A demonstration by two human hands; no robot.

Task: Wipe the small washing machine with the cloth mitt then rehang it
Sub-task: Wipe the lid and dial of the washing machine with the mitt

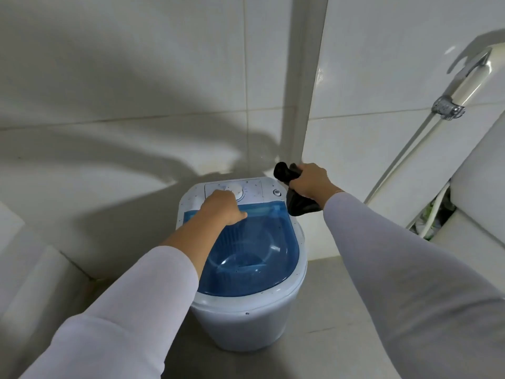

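Observation:
A small white washing machine (246,326) with a see-through blue lid (254,250) stands on the floor in the tiled corner. Its white control panel with a round dial (240,191) runs along the far edge. My left hand (222,210) rests on the far edge of the lid just below the dial, fingers curled, thumb pointing right. My right hand (310,184) hovers above the machine's far right corner, closed around a black cloth mitt (287,175). Part of the mitt sticks out to the left of my fist and part hangs below it.
White tiled walls meet in a corner behind the machine. A spray hose in a chrome wall holder (448,108) hangs on the right wall. A white toilet tank (481,187) stands at the far right, and a white ledge (41,269) sits low on the left.

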